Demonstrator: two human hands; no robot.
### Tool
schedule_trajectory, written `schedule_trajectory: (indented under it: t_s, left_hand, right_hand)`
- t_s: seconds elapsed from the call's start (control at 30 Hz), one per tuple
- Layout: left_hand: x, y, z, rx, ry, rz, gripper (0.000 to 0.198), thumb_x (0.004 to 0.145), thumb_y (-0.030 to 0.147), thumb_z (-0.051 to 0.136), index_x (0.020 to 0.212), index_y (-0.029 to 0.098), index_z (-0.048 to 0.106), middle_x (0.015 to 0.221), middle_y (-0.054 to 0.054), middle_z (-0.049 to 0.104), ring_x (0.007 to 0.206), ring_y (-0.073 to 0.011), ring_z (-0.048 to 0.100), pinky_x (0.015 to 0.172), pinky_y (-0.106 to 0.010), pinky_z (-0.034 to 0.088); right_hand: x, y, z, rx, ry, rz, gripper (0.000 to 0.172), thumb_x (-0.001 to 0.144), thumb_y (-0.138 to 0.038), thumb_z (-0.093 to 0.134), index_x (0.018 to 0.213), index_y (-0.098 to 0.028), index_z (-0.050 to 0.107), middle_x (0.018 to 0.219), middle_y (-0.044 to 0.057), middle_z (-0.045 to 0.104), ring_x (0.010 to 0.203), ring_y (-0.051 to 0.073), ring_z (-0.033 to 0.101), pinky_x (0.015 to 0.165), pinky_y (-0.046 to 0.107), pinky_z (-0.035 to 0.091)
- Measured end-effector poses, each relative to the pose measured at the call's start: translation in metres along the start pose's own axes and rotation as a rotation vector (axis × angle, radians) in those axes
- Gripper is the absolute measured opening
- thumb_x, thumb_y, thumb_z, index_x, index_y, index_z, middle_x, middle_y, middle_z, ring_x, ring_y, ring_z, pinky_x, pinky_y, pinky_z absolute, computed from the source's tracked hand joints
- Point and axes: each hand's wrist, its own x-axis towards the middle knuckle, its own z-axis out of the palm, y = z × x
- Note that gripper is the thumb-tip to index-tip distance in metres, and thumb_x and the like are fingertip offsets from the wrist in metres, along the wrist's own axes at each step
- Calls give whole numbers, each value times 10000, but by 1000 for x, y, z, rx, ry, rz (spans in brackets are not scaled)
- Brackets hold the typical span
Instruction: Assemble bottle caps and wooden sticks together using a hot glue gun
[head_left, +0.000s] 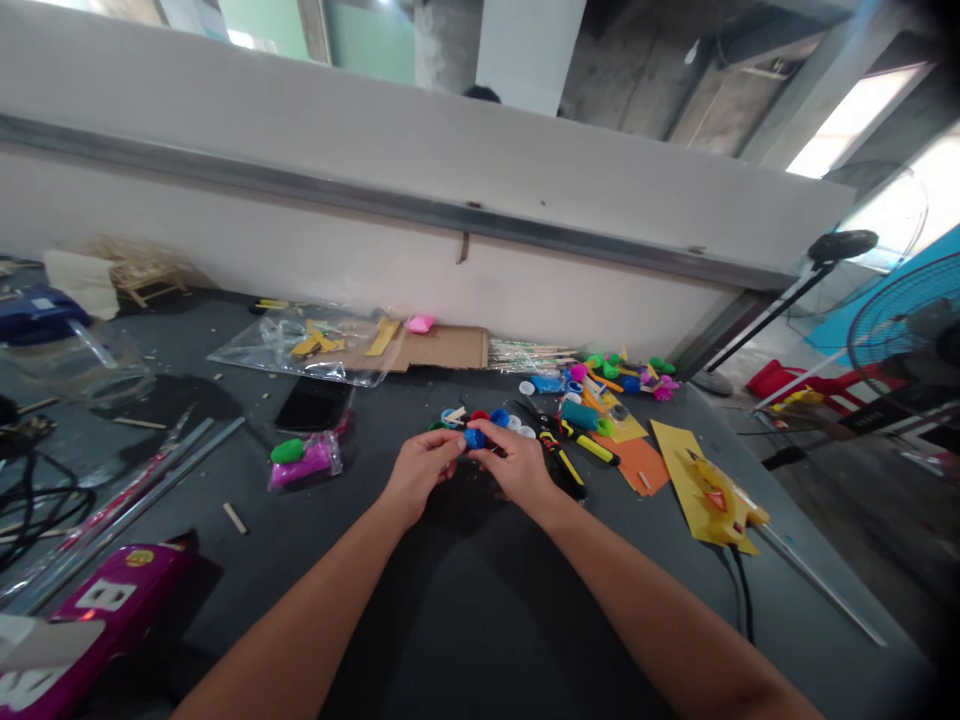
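Note:
Both my hands meet at the middle of the dark table. My left hand (418,472) and my right hand (511,462) pinch a blue plastic bottle cap (474,438) between their fingertips, and the fingers hide part of it. Just beyond them lie a red bottle cap (480,415) and another blue cap (499,417). Close to my right hand are black-handled pliers (534,412) and a yellow-and-black utility knife (562,465).
A clear plastic bag (315,350) with yellow pieces lies by the wall, beside cardboard (442,348). Coloured craft bits (615,375) and a yellow card cut-out (709,490) sit to the right. Metal rods (142,490) and black cables (37,500) lie left; a standing fan (900,325) stands beyond the table's right edge.

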Motion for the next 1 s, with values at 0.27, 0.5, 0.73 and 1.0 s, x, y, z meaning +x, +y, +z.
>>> schedule_trajectory:
  t_s: [0.27,0.5,0.73,1.0]
  left_hand:
    - [-1,0,3,-152,-80,-30,125,668,251,654,685,156,575,506,56,445,421,-35,354,393,-174,155]
    - [-4,0,8,-185,-37,-3,78,640,187,636,656,149,570,477,58,425,402,-32,327,387,-177,155]
    - [-3,-2,8,-65,14,23,261,645,336,706,787,124,654,457,55,430,404,-32,315,392,-175,165]
    - [-1,-5,9,35,117,78,272,646,368,694,762,122,675,427,46,445,402,-44,334,394,-182,196]
  right_hand:
    - [1,-6,0,-41,41,-83,341,760,-256,646,1100,-284,636,1037,-9,689,893,186,651,840,293,504]
    - [0,-6,2,-66,52,-109,351,762,-264,648,1112,-253,633,1043,1,688,912,183,648,852,279,500]
    - [0,5,0,-78,75,-60,346,773,-260,630,1118,-286,628,1056,-13,682,934,188,643,862,299,502]
    - [2,-1,-1,-127,59,-87,359,778,-244,630,1134,-285,618,1036,1,689,962,197,634,876,300,481]
